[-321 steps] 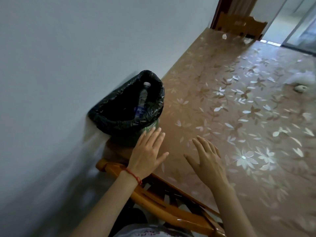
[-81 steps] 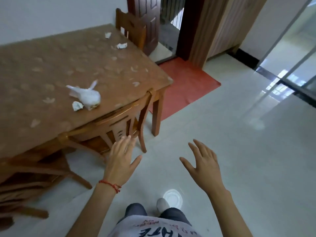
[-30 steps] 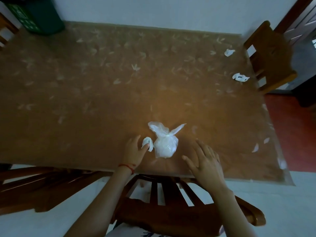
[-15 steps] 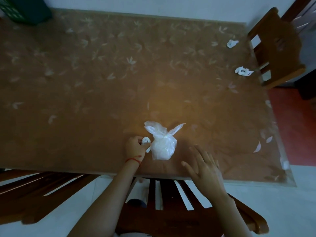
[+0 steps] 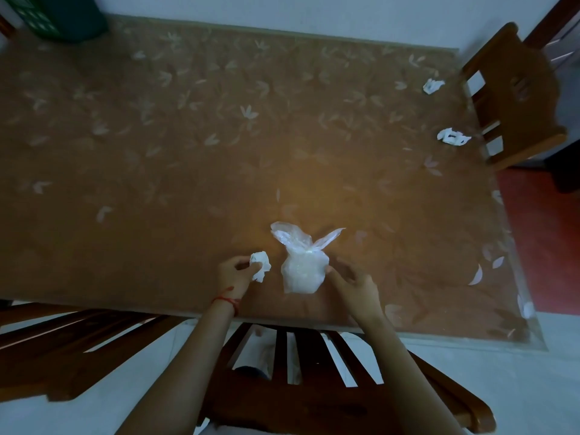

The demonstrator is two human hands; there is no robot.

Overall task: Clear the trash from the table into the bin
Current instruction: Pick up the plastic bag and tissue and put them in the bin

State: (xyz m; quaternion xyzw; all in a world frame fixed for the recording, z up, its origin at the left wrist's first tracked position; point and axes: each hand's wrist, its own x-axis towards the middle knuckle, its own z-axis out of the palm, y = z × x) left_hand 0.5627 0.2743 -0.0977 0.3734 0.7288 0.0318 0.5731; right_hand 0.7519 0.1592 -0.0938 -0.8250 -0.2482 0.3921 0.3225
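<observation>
While the left hand (image 5: 233, 276) pinches a crumpled tissue (image 5: 260, 265) just above the desk (image 5: 157, 171), right hand (image 5: 354, 285) touches the tied plastic bag (image 5: 302, 265), grip unclear. Two paper scraps (image 5: 433, 85) (image 5: 453, 137) near far right edge. Green bin (image 5: 59, 17) at far left corner; no readable text.

Both forearms are bare from the bottom of the frame up to the hands, with no sleeves showing on either. The left hand (image 5: 233, 275) has a thin red string bracelet (image 5: 226, 300) tied round its wrist. The right hand (image 5: 354, 285) and its wrist carry no visible band, ring or watch.
</observation>
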